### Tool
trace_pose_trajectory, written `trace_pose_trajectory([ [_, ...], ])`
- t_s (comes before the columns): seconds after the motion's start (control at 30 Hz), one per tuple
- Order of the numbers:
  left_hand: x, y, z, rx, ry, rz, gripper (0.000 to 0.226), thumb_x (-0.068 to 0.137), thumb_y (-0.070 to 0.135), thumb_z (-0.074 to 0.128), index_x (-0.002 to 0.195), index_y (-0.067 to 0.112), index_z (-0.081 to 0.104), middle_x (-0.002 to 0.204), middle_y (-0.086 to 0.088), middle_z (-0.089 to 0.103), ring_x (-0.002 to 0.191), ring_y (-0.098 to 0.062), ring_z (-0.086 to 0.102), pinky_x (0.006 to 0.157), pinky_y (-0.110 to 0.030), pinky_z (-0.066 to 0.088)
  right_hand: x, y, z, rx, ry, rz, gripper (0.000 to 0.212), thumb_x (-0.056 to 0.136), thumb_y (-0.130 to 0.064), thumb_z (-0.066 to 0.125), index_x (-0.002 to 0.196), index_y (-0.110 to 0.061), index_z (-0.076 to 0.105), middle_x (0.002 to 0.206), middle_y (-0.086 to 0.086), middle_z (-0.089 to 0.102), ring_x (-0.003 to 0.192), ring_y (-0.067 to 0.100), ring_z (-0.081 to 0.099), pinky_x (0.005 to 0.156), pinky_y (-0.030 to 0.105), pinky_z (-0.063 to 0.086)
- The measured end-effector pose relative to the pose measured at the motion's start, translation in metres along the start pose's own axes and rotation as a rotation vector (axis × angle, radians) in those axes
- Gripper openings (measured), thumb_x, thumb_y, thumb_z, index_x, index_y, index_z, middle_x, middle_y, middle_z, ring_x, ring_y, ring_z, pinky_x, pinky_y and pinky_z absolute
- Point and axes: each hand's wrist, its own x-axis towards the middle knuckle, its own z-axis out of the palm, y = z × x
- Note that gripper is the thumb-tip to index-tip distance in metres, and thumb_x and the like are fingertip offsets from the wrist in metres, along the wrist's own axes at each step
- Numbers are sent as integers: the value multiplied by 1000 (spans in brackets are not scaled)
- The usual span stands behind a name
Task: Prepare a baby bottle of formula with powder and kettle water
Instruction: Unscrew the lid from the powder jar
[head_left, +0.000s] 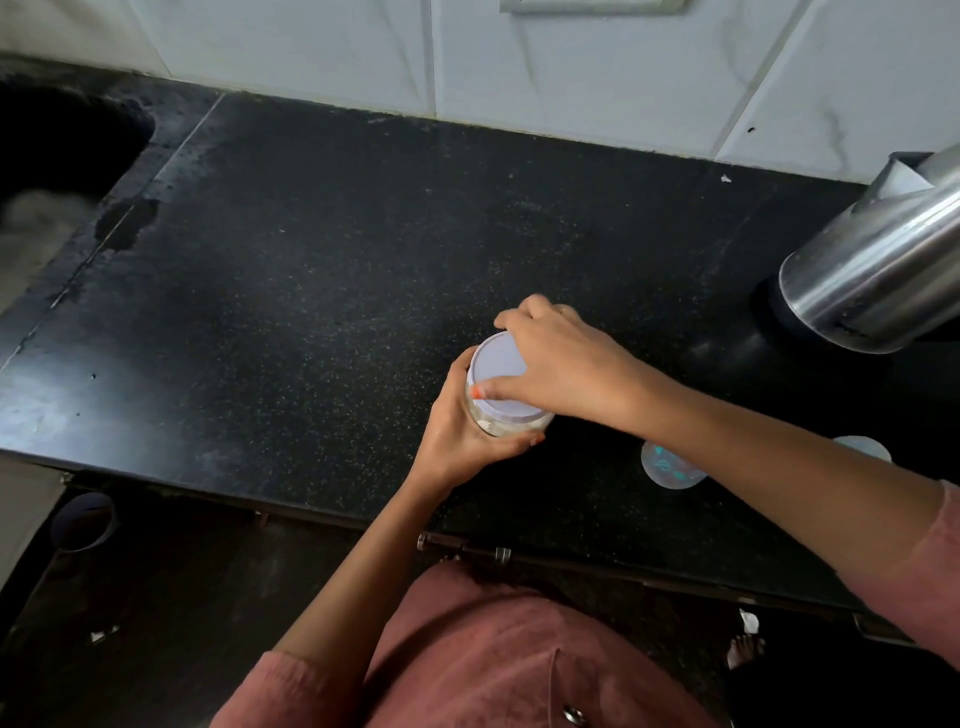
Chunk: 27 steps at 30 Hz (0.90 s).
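Note:
A clear jar of pale powder (511, 425) with a white lid (497, 366) stands on the black counter (311, 291), near its front edge. My left hand (457, 431) wraps around the jar's body from the left. My right hand (561, 364) lies over the lid, fingers gripping its rim. A clear baby bottle with teal markings (667, 465) shows to the right, partly hidden under my right forearm. The steel kettle (872, 280) sits on its dark base at the right edge.
A sink (57, 150) is sunk into the counter at the far left, with a wet patch (127, 221) beside it. White wall tiles (571, 67) run along the back. A dark cup (83, 522) sits below the counter's front edge at left.

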Motion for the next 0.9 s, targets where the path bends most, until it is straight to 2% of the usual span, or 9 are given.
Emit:
trace_pose_trajectory([
  [0.07, 0, -1, 0, -5, -5, 18, 88, 51, 33, 85, 121, 55, 36, 121, 15, 54, 114, 1, 53, 85, -11, 45, -2, -6, 6, -156, 108, 58, 76, 74, -66, 54, 127, -13, 42, 125, 9, 41, 116, 29, 40, 71, 34, 33],
  [0.17, -1, -1, 0, -4, -12, 8, 90, 50, 31, 85, 123, 48, 35, 121, 19, 53, 113, 3, 52, 83, -10, 44, -3, -12, 11, -285, 129, 62, 76, 72, -68, 55, 122, -13, 44, 120, 11, 44, 108, 30, 46, 68, 34, 30],
  [0.27, 0, 0, 0, -10, -20, -16, 92, 48, 35, 84, 125, 42, 34, 123, 12, 54, 114, 2, 52, 86, -13, 45, -2, -12, 4, -236, 77, -52, 65, 71, -46, 66, 124, -16, 44, 122, 9, 43, 111, 29, 44, 69, 33, 32],
  [0.37, 1, 0, -1, 16, -22, -25, 95, 47, 40, 83, 129, 37, 34, 127, 8, 52, 119, -3, 50, 93, -20, 45, -1, -8, -5, -187, -79, -222, 70, 65, -21, 73, 127, -22, 41, 125, 1, 37, 119, 21, 33, 69, 29, 37],
  [0.5, 1, 2, -1, 25, -28, -38, 93, 46, 39, 82, 124, 47, 31, 127, 14, 49, 119, 5, 46, 90, -11, 41, -1, 3, -10, -11, -240, -259, 78, 65, -8, 73, 132, -27, 37, 133, -7, 31, 128, 16, 22, 90, 33, 42],
  [0.6, 0, 2, -1, 29, -24, -32, 91, 46, 45, 79, 123, 48, 30, 126, 19, 47, 118, 10, 44, 90, -8, 39, -3, 6, -7, 46, -240, -176, 89, 67, -27, 77, 140, -28, 26, 149, -4, 14, 138, 21, 7, 104, 43, 32],
  [0.67, -1, 2, -1, 17, -26, -32, 90, 45, 48, 77, 122, 48, 31, 124, 19, 47, 116, 9, 46, 90, -10, 41, -6, 2, 0, 40, -125, -105, 90, 67, -44, 74, 140, -29, 24, 145, 1, 18, 134, 23, 14, 94, 40, 36],
  [0.73, -1, 1, -1, 6, -28, -35, 90, 45, 46, 78, 122, 50, 31, 124, 15, 49, 117, 0, 49, 91, -19, 44, -7, -1, 8, -13, -20, -100, 82, 70, -46, 71, 138, -28, 29, 136, 3, 27, 127, 24, 24, 80, 35, 37],
  [0.9, 1, 1, -1, 26, -11, -11, 88, 47, 43, 81, 119, 57, 32, 125, 17, 50, 116, 4, 49, 89, -13, 43, -4, 7, 2, 22, -23, -272, 66, 69, -19, 71, 127, -29, 42, 127, -1, 34, 120, 18, 29, 77, 28, 38],
])
